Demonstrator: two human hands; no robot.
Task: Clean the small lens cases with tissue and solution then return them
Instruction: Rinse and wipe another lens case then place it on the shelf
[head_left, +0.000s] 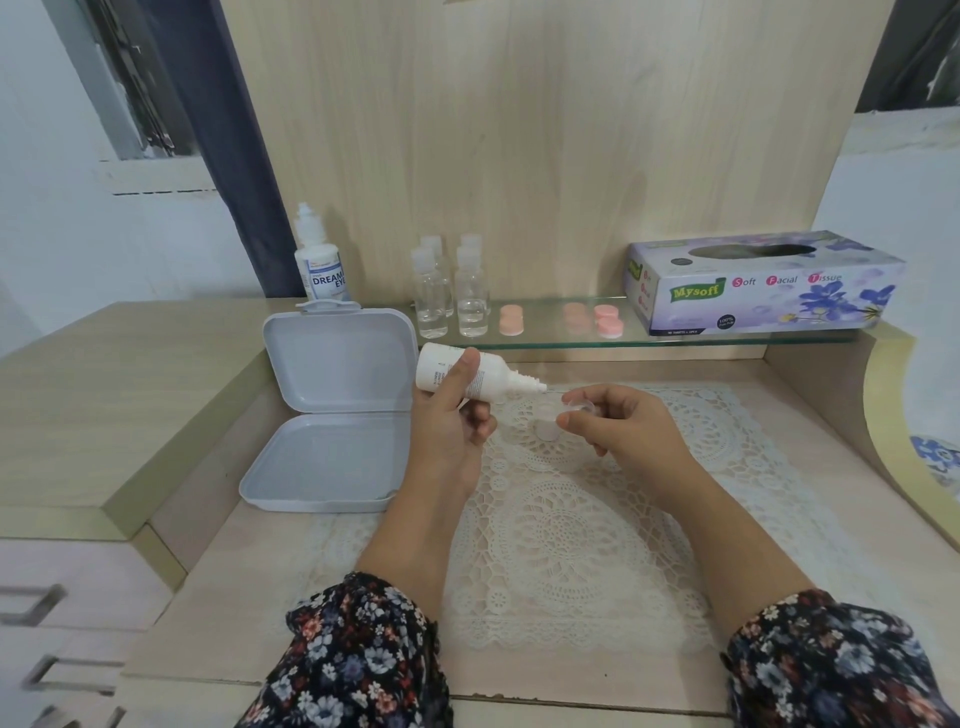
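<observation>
Wooden dressing table (104, 395) fills the frame, tall wood back panel up top, lace mat (571, 545) spread over the centre and lower middle. Left hand (447, 421), just left of centre, grips a white solution bottle (457, 371); thumb lies across the label, other fingers curl round the underside. Bottle is tipped sideways, nozzle pointing right toward the right hand. Right hand (613, 426), just right of centre, pinches a small clear lens case (574, 408) between thumb and fingertips, held above the mat, its open side just beside the nozzle tip; cannot tell if they touch. A small white cap-like piece (545, 428) sits on the mat under the hands, blurry. Both floral sleeves at the bottom edge.

Left of centre, a white hinged box (332, 410) lies open on the table, lid propped back. Glass shelf (675, 338) runs across the middle right. On it, from left: four clear small bottles (452, 291) clustered in two rows, one orange-pink lens case (511, 319), then a group of pink lens cases (597, 319) near the tissue box. Tissue box (763, 283), purple flower print, "Mysoft" label, sits at the shelf's right end, top slot open. Second solution bottle (318, 257), marked "DREAM EYE", stands upright behind the box at upper left of centre. Drawer handles at lower left, blurred.
</observation>
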